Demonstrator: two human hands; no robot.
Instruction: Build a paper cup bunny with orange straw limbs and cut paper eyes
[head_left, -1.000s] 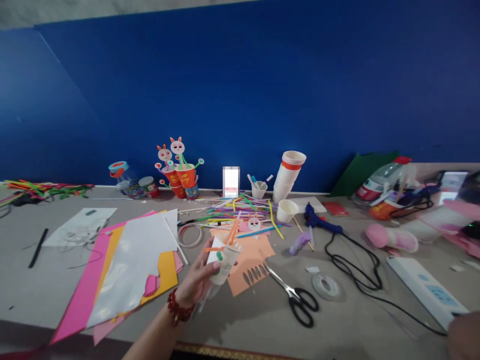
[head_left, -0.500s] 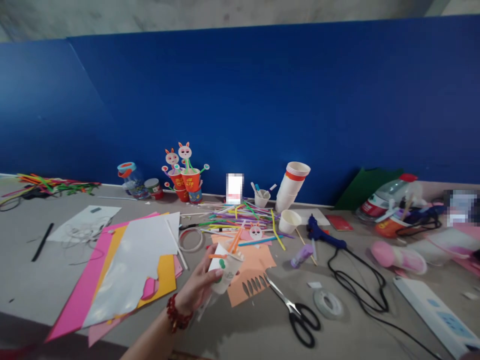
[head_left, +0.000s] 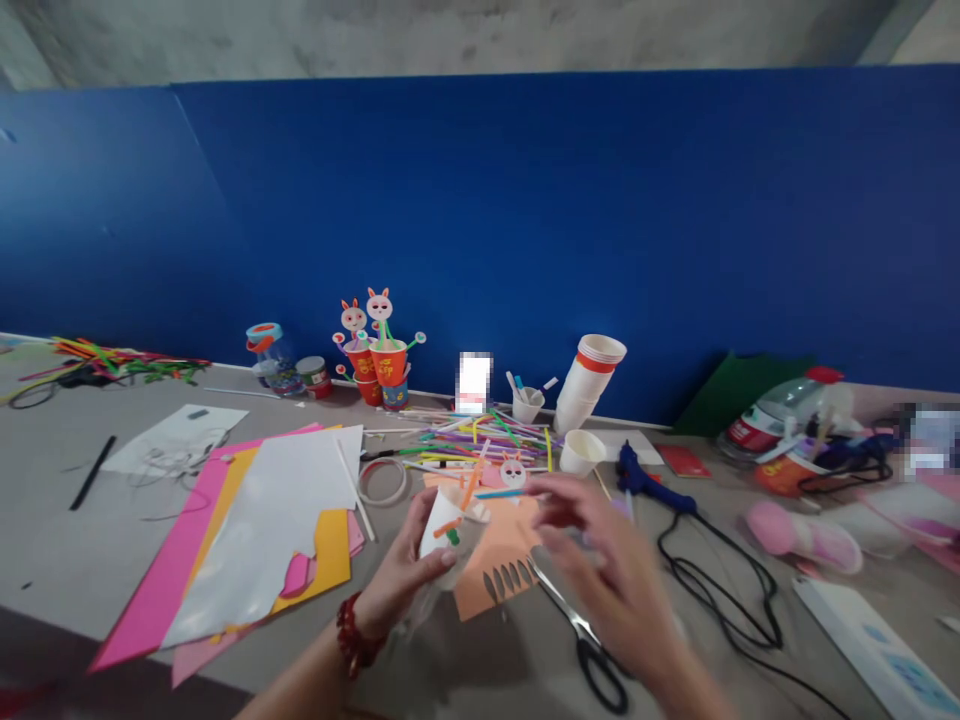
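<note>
A white paper cup (head_left: 444,530) with a green mark and orange straw pieces is held in my left hand (head_left: 409,570), its thumb across the side. My right hand (head_left: 600,570) is over the table to the right of the cup, fingers bent and apart, blurred by motion. Just left of its fingertips is a blue straw (head_left: 501,493); whether they touch it I cannot tell. A rabbit face cutout (head_left: 513,470) lies behind the cup. Under and beside the cup is orange paper (head_left: 495,560) with slits cut in it. Scissors (head_left: 596,670) lie partly beneath my right hand.
Coloured sheets (head_left: 262,540) lie at the left. Loose straws (head_left: 480,435) cover the back middle, near decorated red cups (head_left: 388,364) and stacked white cups (head_left: 589,385). At the right are a blue glue gun (head_left: 649,482) with a black cord and a power strip (head_left: 870,640).
My right hand has come into view from the lower right, over the scissors and tape. My left hand still holds the cup, now turned slightly. The whole view has shifted a little.
</note>
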